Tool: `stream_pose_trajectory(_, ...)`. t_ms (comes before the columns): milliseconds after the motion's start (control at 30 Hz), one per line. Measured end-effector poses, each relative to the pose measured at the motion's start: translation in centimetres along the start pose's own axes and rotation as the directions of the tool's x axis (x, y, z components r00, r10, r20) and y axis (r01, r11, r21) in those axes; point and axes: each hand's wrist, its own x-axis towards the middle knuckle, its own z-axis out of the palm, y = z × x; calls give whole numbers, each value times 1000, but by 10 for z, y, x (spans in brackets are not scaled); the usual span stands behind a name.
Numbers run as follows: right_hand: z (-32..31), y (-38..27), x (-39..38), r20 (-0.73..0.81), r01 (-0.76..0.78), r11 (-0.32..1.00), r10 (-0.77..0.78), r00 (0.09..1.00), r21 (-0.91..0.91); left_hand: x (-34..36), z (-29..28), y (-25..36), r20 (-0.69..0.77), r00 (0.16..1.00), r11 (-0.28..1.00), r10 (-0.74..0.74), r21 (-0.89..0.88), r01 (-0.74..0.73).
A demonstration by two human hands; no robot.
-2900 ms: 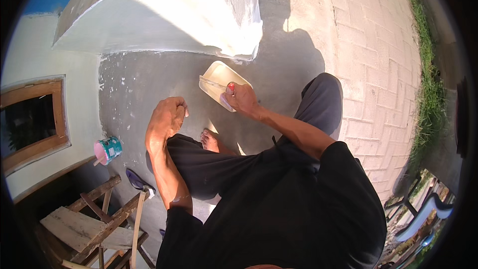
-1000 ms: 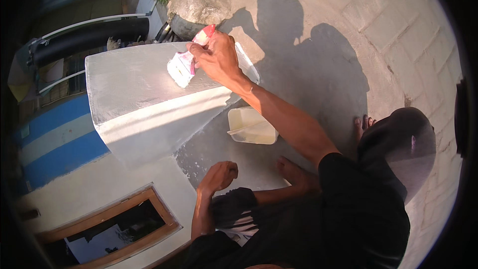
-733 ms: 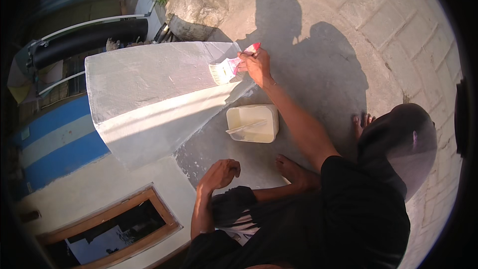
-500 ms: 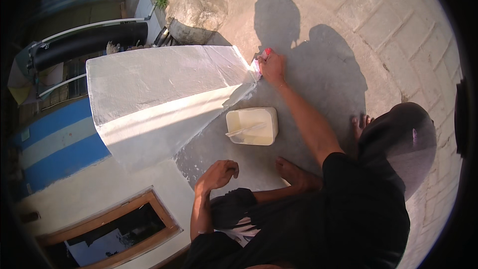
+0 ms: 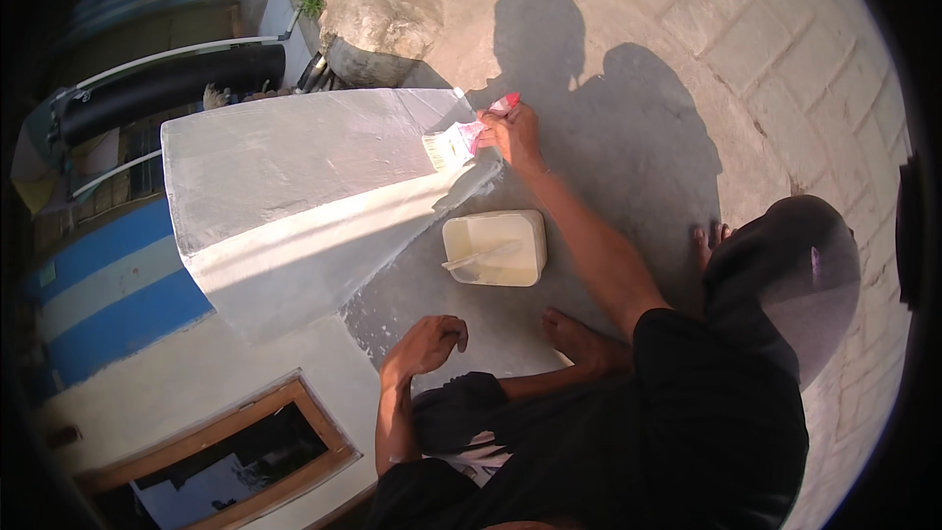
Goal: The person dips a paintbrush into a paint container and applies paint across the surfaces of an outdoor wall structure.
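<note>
My right hand is closed round a flat paintbrush with a red and white handle. Its bristles lie against the top face of a low, whitish-grey wall, close to that wall's end corner. On the grey floor below stands a cream rectangular tub with pale paint inside and a pale flat stick resting across it. My left hand hangs from a bent wrist above my knee, its fingers loosely curled together with nothing in them.
A large rock sits beyond the wall's end. Grey concrete floor carries my shadow, and curved paving lies to the right. A wood-framed window is at the lower left. My bare foot is near the tub.
My right hand has moved slightly left with the paintbrush, bringing the bristles from the wall's end edge onto its top face. My left hand keeps its pose.
</note>
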Motion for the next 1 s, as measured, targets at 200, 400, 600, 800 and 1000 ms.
stream_pose_trajectory(200, -39, 14, 24, -38, 239, 575, -427, 903, -782, -5, -1, 2, -32, 999, 1000, 1, -15, -1)
stream_pose_trajectory(400, 45, -10, 1, 192, 378, 425, -419, 888, -822, 4, 1, -7, 4, 998, 996, 60, -70, -59)
stream_pose_trajectory(600, 159, -85, -25, 342, 92, 986, -136, 930, 141, -5, 0, -25, -17, 1000, 994, 0, -110, -2)
stream_pose_trajectory(800, 65, -18, 29, 77, 20, 993, -11, 997, -117, -1, -3, -16, 23, 1000, 996, 6, -84, -4)
stream_pose_trajectory(1000, -10, 13, 57, 48, 281, 508, -423, 905, -814, -3, 5, -35, 40, 999, 988, 0, -152, 6)
